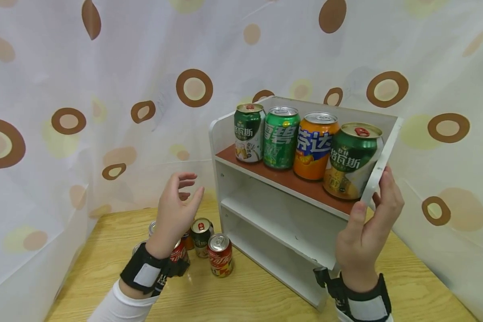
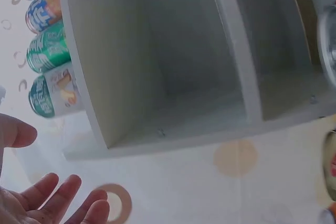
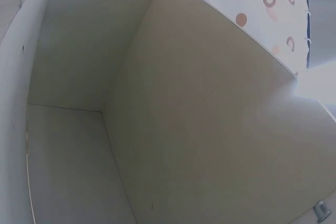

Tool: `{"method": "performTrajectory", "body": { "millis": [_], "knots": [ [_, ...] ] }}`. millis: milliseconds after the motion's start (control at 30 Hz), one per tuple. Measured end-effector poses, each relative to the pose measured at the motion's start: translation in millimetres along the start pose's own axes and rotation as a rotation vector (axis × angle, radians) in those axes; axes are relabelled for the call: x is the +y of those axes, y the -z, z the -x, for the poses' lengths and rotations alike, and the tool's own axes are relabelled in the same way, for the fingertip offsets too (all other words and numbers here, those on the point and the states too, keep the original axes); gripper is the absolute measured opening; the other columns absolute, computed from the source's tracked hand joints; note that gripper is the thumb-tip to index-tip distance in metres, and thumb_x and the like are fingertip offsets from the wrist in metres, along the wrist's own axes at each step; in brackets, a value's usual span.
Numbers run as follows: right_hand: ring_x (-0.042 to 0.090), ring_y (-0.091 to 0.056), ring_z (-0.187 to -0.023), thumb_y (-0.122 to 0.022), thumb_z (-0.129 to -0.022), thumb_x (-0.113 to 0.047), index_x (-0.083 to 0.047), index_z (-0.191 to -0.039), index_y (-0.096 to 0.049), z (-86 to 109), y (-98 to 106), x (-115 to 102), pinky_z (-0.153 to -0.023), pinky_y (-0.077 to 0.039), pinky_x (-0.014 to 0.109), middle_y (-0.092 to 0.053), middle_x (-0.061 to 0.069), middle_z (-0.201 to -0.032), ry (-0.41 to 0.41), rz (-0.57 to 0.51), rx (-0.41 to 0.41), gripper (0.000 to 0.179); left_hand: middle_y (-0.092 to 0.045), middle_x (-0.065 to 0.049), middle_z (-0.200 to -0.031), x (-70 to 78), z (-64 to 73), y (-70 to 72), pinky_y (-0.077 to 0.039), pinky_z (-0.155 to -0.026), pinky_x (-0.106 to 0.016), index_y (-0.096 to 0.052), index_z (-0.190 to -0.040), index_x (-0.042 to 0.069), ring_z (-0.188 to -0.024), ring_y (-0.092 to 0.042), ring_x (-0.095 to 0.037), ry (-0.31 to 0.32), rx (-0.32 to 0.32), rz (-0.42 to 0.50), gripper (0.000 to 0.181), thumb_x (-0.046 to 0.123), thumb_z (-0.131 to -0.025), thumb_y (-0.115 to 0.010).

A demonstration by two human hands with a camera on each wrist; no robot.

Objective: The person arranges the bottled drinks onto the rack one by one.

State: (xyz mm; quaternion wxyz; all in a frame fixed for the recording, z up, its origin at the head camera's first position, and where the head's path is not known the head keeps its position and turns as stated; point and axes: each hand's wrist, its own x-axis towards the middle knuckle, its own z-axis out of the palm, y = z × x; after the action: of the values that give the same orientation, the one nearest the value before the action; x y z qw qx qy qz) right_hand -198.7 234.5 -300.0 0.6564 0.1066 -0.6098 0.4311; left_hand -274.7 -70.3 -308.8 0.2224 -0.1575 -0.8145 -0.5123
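Head view: I've got the white shelf (image 1: pixel 263 212) on the table (image 1: pixel 265 295), set at a slant, topped in reddish brown. Four cans line up there: green-and-white can (image 1: pixel 248 134), green can (image 1: pixel 281 141), orange-and-blue can (image 1: pixel 315 147), green-and-gold can (image 1: pixel 351 165), that last one close by the right wall. My right hand (image 1: pixel 368 237) grips that wall's front edge between thumb and fingers. My left hand (image 1: pixel 179 205), thumb and fingers wide, holds only air. On the table, one red can (image 1: pixel 220 257), one dark can (image 1: pixel 201 243), others half hidden behind the left wristband (image 1: pixel 138 264).

Left wrist: two compartments face me, spread fingers off the shelf's side edge.

Right wrist: pale panels, one edge against patterned cloth (image 3: pixel 252 3); fingers out of frame, grip unreadable here.
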Motion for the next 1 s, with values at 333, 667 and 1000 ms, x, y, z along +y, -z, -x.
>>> {"method": "performTrajectory", "body": {
  "millis": [333,667,1000],
  "knots": [
    [0.029,-0.042,-0.134,-0.047,-0.108,-0.032,0.017,-0.137,-0.041,-2.8,-1.0,-0.3,-0.108,-0.037,0.029,-0.047,0.020,-0.145,-0.004,-0.021,0.028,0.057,-0.057,-0.013,-0.136,-42.3,35.5,23.7,-0.046,-0.103,-0.049,-0.051,-0.135,0.002,-0.127,-0.054,-0.031,0.169,0.048,-0.042,0.038,0.015,-0.102,-0.064],
    [0.030,-0.042,-0.135,-0.049,-0.107,-0.033,0.016,-0.138,-0.042,0.0,-1.9,3.4,-0.107,-0.037,0.029,-0.047,0.019,-0.146,-0.010,-0.032,0.025,0.059,-0.059,-0.023,-0.132,-75.0,75.1,40.6,-0.046,-0.100,-0.054,-0.053,-0.132,-0.004,-0.126,-0.055,-0.039,0.228,0.135,-0.197,0.039,0.014,-0.100,-0.066],
    [0.031,-0.042,-0.134,-0.050,-0.107,-0.037,0.014,-0.139,-0.044,3.4,-1.2,12.7,-0.107,-0.038,0.030,-0.047,0.018,-0.146,-0.015,-0.037,0.023,0.061,-0.048,-0.035,-0.129,-105.3,101.8,45.9,-0.041,-0.098,-0.065,-0.045,-0.135,-0.014,-0.123,-0.045,-0.051,0.191,0.172,-0.410,0.061,0.013,-0.090,-0.077]
  ]
}}
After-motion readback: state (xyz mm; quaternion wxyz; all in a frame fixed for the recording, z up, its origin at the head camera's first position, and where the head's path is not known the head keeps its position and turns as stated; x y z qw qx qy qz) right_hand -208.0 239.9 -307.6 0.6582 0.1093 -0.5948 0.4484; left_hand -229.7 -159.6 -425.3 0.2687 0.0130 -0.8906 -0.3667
